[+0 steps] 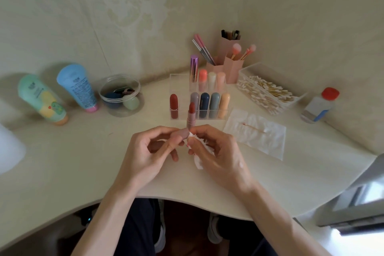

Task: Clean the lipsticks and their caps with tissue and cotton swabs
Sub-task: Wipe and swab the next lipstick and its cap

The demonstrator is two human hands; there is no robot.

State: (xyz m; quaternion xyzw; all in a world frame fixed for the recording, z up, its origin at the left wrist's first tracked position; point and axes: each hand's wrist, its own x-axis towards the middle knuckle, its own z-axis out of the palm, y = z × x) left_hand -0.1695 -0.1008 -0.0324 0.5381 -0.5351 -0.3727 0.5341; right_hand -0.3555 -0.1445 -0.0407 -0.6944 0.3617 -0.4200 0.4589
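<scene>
**Position of the work.** The open lipstick [190, 117] stands upright at frame centre, above the table [83, 151] and in front of the clear rack [176, 81]. Its red tip points up, which keeps the colour off fingers and paper.

**Hands.** The two hands are together around the lower end of the tube. The left hand [153, 147] pinches the base between thumb and fingertips and serves as the holder. The right hand [214, 151] grips a crumpled tissue [198, 163] and presses it against the tube just below the tip, probably to wipe the casing.

**Supplies.** A flat sheet [268, 143] lies right of centre with a used swab [254, 127] on it, apparently as a drop zone for soiled items. The box of cotton swabs [266, 91] sits beyond it, near the right hand.

**Not visible.**
- The fingers cover the base of the tube.
- The contact point between tissue and tube is hidden.
- The cap of this lipstick cannot be identified.
- Labels are too blurred to read.
</scene>
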